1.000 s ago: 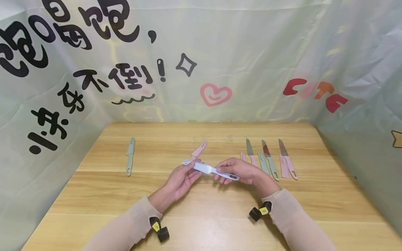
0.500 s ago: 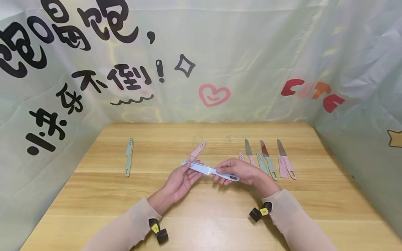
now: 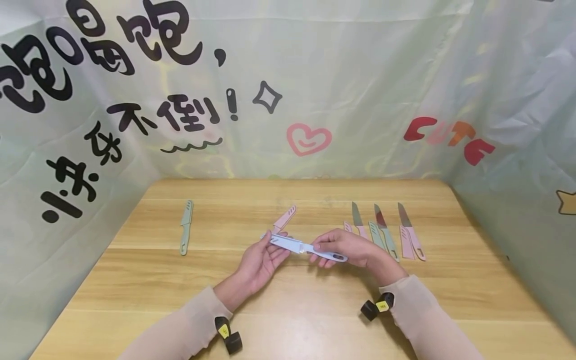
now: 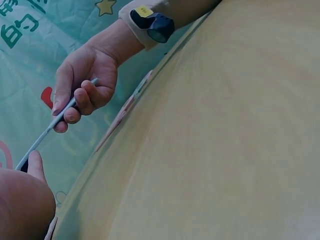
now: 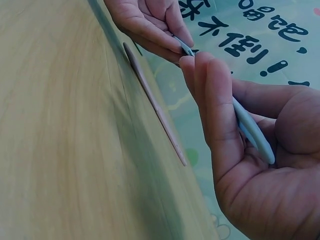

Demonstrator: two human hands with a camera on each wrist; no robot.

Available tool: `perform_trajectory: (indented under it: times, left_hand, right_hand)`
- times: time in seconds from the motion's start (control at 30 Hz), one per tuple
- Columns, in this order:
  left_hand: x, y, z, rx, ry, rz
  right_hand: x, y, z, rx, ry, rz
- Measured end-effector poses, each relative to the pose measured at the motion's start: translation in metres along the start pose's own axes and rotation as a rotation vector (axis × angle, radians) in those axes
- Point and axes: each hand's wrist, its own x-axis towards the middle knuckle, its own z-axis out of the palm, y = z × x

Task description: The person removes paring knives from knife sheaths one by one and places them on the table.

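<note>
Wood-grain table fills the lower view; right hand and left hand sit over its middle, near each other. Right has fingers closed on the handle of a light-blue knife, held above the table; left pinches its matching sheath between thumb and fingers, short bit of blade showing at the mouth.

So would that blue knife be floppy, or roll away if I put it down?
The blue knife is probably stiff: held up at both ends, it doesn't sag. It likely wouldn't roll, since it looks thin edge-on in the left wrist view. The cover might slide off, as a narrow gap shows between it and the handle.
</note>
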Motion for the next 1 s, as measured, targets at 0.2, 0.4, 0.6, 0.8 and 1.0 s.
perform_trajectory:
  times: [0.2,0.4,0.6,0.8,1.0]
  left_hand:
    - [-0.0003,-0.0019,-0.0006,0.008,0.016,0.007]
    - [0.0003,-0.0024,-0.0012,0.012,0.034,0.016]
    - [0.0023,-0.0015,-0.0017,0.006,0.049,0.031]
    - [0.0041,-0.0003,-0.0004,0.007,0.053,0.042]
    - [0.0022,0.0010,-0.0005,0.014,0.045,0.037]
  right_hand:
    - [-0.0023,0.0007,-0.0001,0.007,-0.005,0.004]
    - [-0.0025,0.0004,-0.0015,-0.008,-0.008,0.008]
    - [-0.0016,-0.0001,-0.0054,-0.037,0.005,0.018]
    - [-0.0034,-0.0034,-0.0081,-0.041,0.031,0.024]
    - [-0.0054,-0.0048,-0.0099,-0.064,0.030,0.026]
